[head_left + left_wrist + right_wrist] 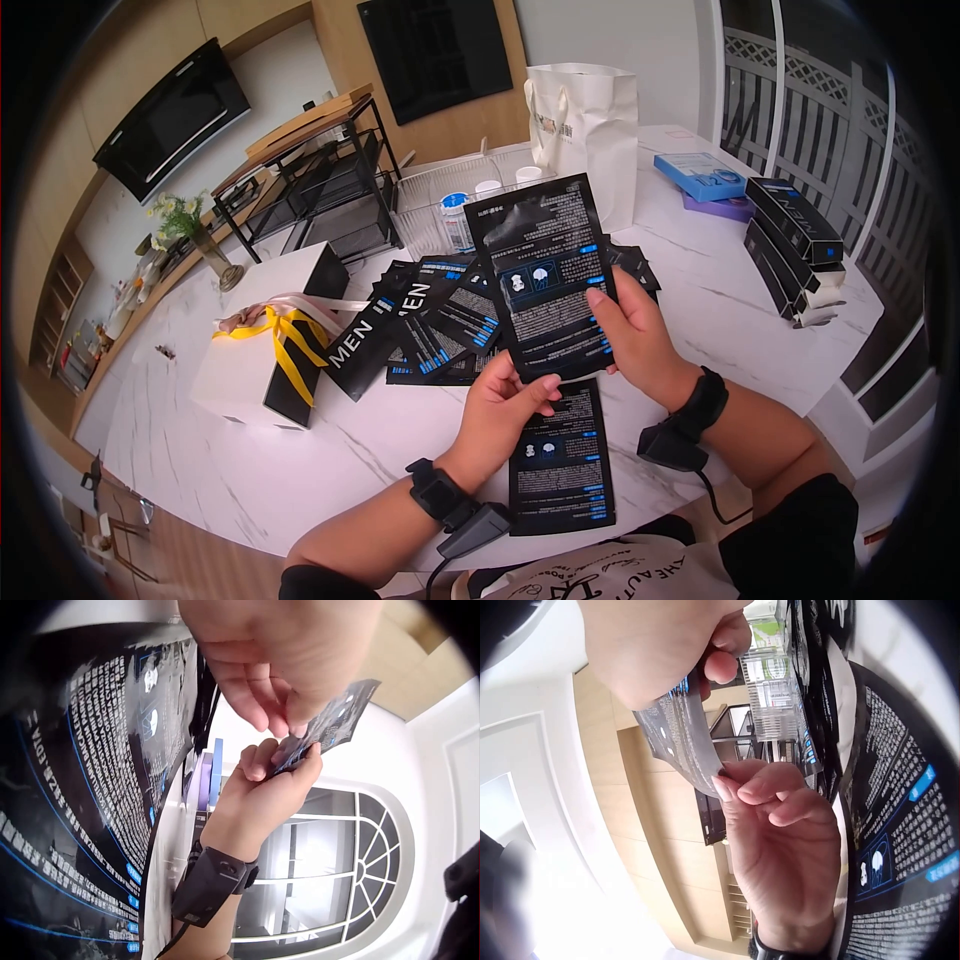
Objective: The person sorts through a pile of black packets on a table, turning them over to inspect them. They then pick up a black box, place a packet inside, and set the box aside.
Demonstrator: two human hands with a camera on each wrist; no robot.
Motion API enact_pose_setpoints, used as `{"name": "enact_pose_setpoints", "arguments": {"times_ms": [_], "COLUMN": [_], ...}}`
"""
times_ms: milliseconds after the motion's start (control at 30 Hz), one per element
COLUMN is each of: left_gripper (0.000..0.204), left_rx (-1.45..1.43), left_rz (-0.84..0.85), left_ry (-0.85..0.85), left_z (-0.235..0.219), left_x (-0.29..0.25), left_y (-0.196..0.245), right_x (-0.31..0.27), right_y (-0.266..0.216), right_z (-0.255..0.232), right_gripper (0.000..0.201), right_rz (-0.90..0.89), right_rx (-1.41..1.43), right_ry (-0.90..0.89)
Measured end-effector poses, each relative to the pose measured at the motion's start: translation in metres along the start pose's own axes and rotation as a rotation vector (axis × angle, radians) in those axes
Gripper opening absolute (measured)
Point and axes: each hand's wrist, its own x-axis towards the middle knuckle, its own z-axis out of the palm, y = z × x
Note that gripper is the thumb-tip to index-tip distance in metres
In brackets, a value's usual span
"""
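Observation:
Both hands hold up a flat black packet [545, 320] printed with small white text and blue marks. My right hand [645, 335] grips its right edge, thumb on the printed face. At the lower edge, my left hand [505, 400] pinches the packet between thumb and fingers; the right wrist view shows this left hand [784, 847] at the packet's edge. Below lies a matching packet [562, 480] near the table's front, its top overlapped by the held one. Behind is a loose pile of similar packets [455, 330], some lettered MEN.
A white box with a yellow ribbon [290, 355] stands left on the marble-patterned table [350, 470]. Farther back are a clear divided organizer [425, 200] with bottles, a white paper bag [600, 150] and a black rack [370, 170]. Blue [700, 175] and black boxes [795, 240] sit right.

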Motion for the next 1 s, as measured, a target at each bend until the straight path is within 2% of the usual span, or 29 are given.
{"name": "enact_pose_setpoints", "arguments": {"times_ms": [67, 100, 167, 267, 333, 367, 400, 467, 533, 600, 667, 800, 867, 967, 1000], "left_gripper": [0.018, 0.016, 0.016, 0.021, 0.026, 0.031, 0.031, 0.033, 0.032, 0.028, 0.03, 0.03, 0.03, 0.034, 0.034], "left_rx": [0.025, -0.026, -0.084, -0.139, -0.309, -0.327, -0.327, -0.47, -0.488, -0.185, -0.096, 0.059, 0.252, 0.279, 0.279], "left_rz": [0.065, 0.085, 0.09, 0.079, 0.195, 0.127, 0.127, 0.152, 0.166, 0.214, 0.157, 0.048, 0.146, 0.139, 0.138], "left_ry": [0.074, 0.075, 0.128, 0.18, 0.236, 0.215, 0.215, 0.148, 0.173, 0.278, 0.254, 0.186, 0.188, 0.106, 0.106], "left_z": [-0.004, -0.009, -0.007, -0.008, -0.006, -0.009, -0.011, -0.014, -0.011, -0.009, -0.012, -0.014, -0.014, -0.017, -0.018], "left_x": [0.002, 0.004, 0.004, 0.004, 0.005, 0.005, 0.005, 0.006, 0.008, 0.009, 0.008, 0.008, 0.011, 0.013, 0.013], "left_y": [-0.004, -0.008, -0.007, -0.006, -0.006, -0.005, -0.005, -0.005, -0.004, -0.006, -0.008, -0.02, -0.022, -0.021, -0.022], "right_x": [0.003, 0.002, 0.002, 0.003, 0.016, 0.014, 0.014, 0.014, 0.018, 0.02, 0.017, 0.014, 0.015, 0.015, 0.019], "right_y": [0.011, 0.012, 0.011, 0.02, 0.015, 0.012, 0.013, 0.01, 0.016, 0.019, 0.025, 0.015, 0.012, 0.006, 0.008], "right_z": [0.002, 0.004, 0.009, 0.002, -0.01, -0.008, -0.007, -0.007, -0.006, -0.005, -0.005, -0.013, -0.016, -0.02, -0.024], "right_gripper": [0.02, 0.02, 0.022, 0.024, 0.025, 0.022, 0.015, 0.013, 0.015, 0.021, 0.023, 0.022, 0.02, 0.019, 0.019], "right_rz": [-0.188, -0.188, -0.359, -0.326, -0.742, -0.717, -0.664, -0.701, -0.74, -0.768, -0.616, -0.586, -0.615, -0.579, -0.578], "right_rx": [0.11, 0.11, 0.2, 0.114, -0.238, -0.254, -0.266, -0.331, -0.415, -0.496, -0.422, -0.627, -0.624, -0.694, -0.694], "right_ry": [-0.028, -0.029, -0.051, -0.094, -0.196, -0.152, -0.131, -0.16, -0.218, -0.359, -0.531, -0.613, -0.577, -0.402, -0.401]}}
